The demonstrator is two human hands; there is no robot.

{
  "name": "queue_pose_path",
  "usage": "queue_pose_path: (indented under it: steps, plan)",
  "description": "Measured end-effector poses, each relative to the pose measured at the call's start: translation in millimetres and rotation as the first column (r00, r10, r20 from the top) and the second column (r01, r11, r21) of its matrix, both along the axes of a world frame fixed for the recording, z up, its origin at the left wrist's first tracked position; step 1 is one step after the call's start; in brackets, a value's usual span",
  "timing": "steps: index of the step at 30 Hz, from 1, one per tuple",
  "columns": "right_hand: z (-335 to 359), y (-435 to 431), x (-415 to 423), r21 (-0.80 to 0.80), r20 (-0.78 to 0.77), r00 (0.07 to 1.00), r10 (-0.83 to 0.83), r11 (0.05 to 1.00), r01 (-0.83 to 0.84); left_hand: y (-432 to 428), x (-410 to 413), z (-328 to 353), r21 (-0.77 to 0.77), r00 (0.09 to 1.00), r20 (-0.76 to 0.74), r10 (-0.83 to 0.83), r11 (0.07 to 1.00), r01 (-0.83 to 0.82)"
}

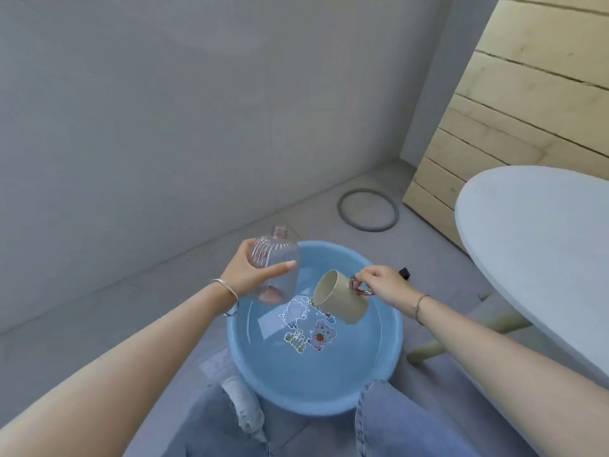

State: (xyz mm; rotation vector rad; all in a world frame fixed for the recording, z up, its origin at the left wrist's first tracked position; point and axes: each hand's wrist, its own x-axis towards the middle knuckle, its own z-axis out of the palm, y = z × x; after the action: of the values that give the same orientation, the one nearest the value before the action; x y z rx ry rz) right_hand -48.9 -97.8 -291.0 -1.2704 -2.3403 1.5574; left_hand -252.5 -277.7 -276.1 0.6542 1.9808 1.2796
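A round blue basin (pixel 389 354) holding water sits on the floor between my knees, with cartoon stickers on its bottom. My left hand (pixel 245 270) grips a clear ribbed plastic bottle (pixel 280 255) above the basin's far left rim, its neck pointing away. My right hand (pixel 384 282) holds a beige mug (pixel 339 300) by its handle. The mug is tipped on its side over the water, mouth facing left toward the bottle. Bottle and mug are apart.
A white round table (pixel 540 252) stands at the right, with a pale leg reaching the floor. A grey ring (pixel 342 199) lies on the tiled floor by the far wall. Wooden planks (pixel 527 94) lean at the back right. My jeans-clad knees (pixel 395 420) flank the basin.
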Motion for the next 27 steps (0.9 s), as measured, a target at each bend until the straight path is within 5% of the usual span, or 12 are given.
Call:
queue_pose_path:
  steps: [9,19,27]
  plan:
    - [-94.7,21.6,-20.4,0.249,0.232,0.972,0.048,0.963,-0.107,31.5,-25.0,-87.7,-0.063,0.999,0.040,-0.032,0.997,0.035]
    - [-141.7,24.7,-29.6,0.356,0.142,0.990,0.020,0.932,-0.070,38.5,-33.8,-146.6,-0.028,0.997,-0.049,-0.062,0.998,0.061]
    - [-158.6,19.0,-29.6,0.278,0.081,0.997,0.011,0.960,-0.033,37.4,-28.3,-170.3,-0.053,0.995,-0.054,-0.081,0.995,0.079]
